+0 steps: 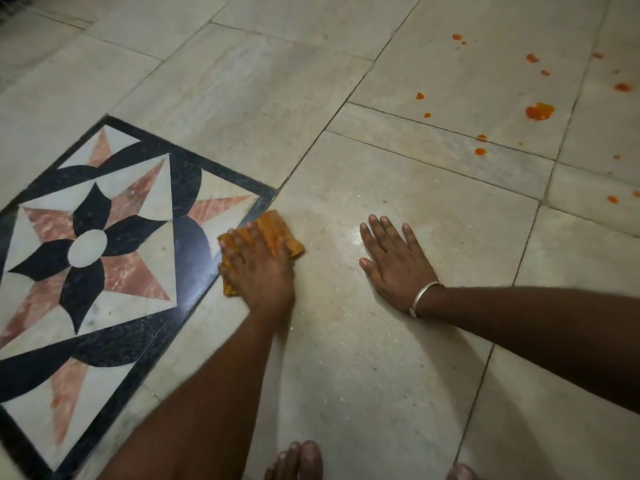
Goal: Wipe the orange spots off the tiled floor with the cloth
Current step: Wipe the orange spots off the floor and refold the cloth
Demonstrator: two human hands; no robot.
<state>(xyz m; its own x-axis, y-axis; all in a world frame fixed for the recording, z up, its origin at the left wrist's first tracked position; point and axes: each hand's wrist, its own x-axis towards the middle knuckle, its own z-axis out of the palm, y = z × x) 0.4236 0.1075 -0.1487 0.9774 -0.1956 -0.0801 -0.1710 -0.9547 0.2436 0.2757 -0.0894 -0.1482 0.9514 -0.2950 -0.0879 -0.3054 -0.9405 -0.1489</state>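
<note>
Cloth (277,227) pressed to the floor (346,358) by left hand (261,271), grip flat; right hand (394,266) splayed wide nearby.

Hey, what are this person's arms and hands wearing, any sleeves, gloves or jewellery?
No sleeves or gloves show. The right hand has a plain, thin silver bangle at its wrist. The left hand wears nothing that shows; no rings on either.

The cloth (275,230) is orange and folded, pressed flat on the pale tiled floor (346,358) under the fingers (239,251) of the left hand (263,275), its far end showing past their tips. The orange spots (539,111), one large blot among many small drops, lie scattered well beyond the right hand (398,268) and to its right.
</note>
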